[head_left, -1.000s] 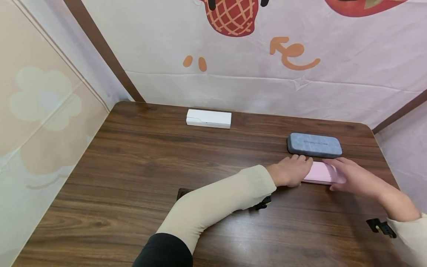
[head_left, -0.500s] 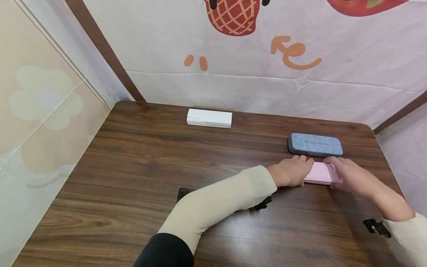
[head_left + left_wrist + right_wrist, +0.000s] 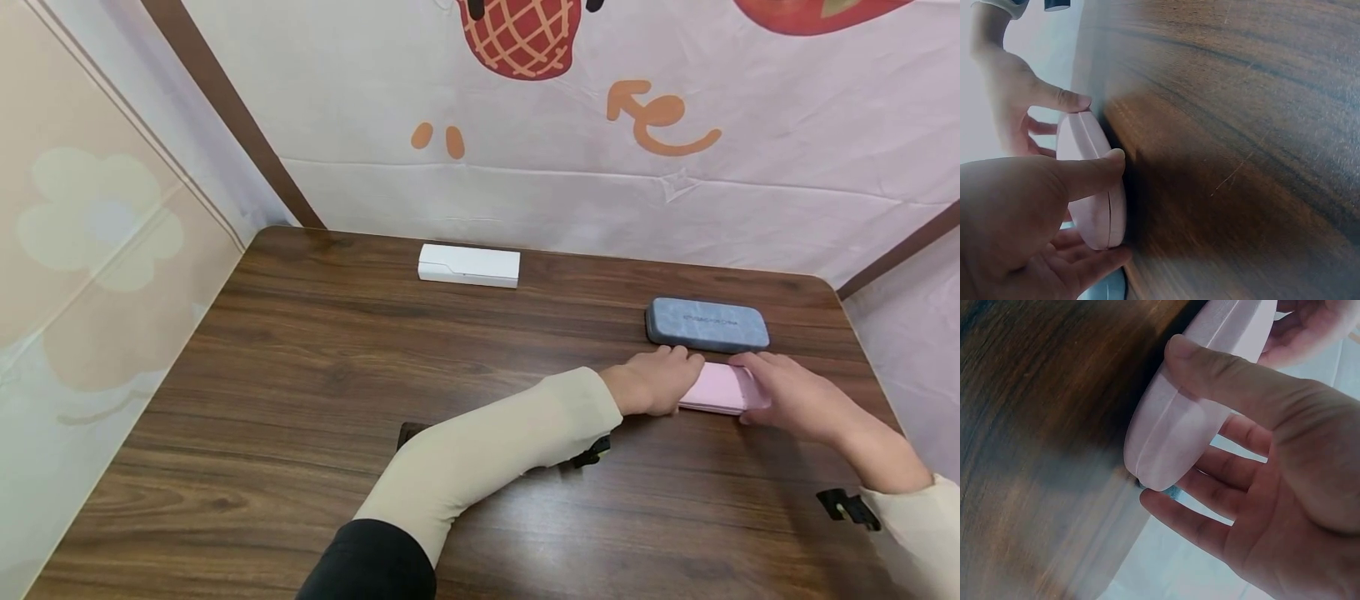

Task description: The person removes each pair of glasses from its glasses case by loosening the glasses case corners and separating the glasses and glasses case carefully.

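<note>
A pink glasses case (image 3: 718, 388) lies on the table's right part, with a thin seam along its side. My left hand (image 3: 655, 381) holds its left end; in the left wrist view the thumb lies along the near side and the fingers reach round the end. At the opposite end my right hand (image 3: 806, 400) grips the case, thumb over the seam in the right wrist view and fingers spread around the far side. The lid looks closed. Right behind it sits a blue glasses case (image 3: 705, 325) with small lettering on top.
A white oblong box (image 3: 468, 267) stands near the back edge of the wooden table (image 3: 300, 367). Part of a dark object (image 3: 410, 433) shows from under my left forearm. A printed cloth wall (image 3: 525, 208) rises behind the table.
My right hand has shifted slightly left, closer around the right end of the pink glasses case. The left hand and the other things stay in place.
</note>
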Action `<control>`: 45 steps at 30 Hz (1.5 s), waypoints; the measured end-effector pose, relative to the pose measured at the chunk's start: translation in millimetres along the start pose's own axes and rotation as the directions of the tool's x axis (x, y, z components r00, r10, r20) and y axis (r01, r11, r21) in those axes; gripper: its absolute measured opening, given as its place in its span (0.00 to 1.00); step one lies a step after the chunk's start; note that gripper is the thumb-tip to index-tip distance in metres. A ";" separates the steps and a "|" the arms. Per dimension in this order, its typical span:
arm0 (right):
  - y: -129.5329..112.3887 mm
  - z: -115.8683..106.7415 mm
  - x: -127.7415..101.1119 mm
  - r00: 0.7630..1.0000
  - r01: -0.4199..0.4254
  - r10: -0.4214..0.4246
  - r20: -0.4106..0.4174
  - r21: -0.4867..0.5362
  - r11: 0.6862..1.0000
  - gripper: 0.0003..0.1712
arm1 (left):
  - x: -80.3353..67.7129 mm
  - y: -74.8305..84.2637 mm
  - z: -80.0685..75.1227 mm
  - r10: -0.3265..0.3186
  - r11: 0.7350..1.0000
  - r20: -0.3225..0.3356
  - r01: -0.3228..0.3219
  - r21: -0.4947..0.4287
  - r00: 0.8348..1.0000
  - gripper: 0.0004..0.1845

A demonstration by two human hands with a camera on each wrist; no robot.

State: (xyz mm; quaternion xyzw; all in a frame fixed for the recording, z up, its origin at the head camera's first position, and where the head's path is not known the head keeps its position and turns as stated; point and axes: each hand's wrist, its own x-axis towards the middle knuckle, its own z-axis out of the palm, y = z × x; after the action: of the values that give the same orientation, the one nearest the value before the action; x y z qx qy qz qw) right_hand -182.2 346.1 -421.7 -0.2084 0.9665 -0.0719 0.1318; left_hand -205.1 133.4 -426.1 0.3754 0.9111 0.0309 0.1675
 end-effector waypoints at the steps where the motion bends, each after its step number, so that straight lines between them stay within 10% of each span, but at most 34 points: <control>1: -0.4 -0.3 -0.2 1.000 0.002 -0.002 -0.001 -0.001 1.000 0.42 | -0.3 -0.1 -0.8 0.001 1.000 0.000 -0.001 0.002 1.000 0.32; 21: -15.6 -20.8 -5.6 0.992 0.089 -0.085 -0.089 0.037 0.995 0.41 | -15.4 -20.2 -28.7 0.093 0.996 0.064 -0.093 -0.008 0.994 0.37; 45: -55.9 -44.2 13.6 0.970 0.150 -0.137 -0.203 0.051 0.987 0.44 | -62.9 -78.7 -58.2 0.162 0.976 -0.052 -0.168 -0.139 0.985 0.41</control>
State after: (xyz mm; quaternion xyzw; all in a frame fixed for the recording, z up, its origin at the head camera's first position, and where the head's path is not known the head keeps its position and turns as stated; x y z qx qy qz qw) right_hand -185.3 293.6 -371.7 -0.2649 0.9543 -0.1334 0.0357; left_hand -235.6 37.4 -367.8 0.4359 0.8755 0.1175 0.1723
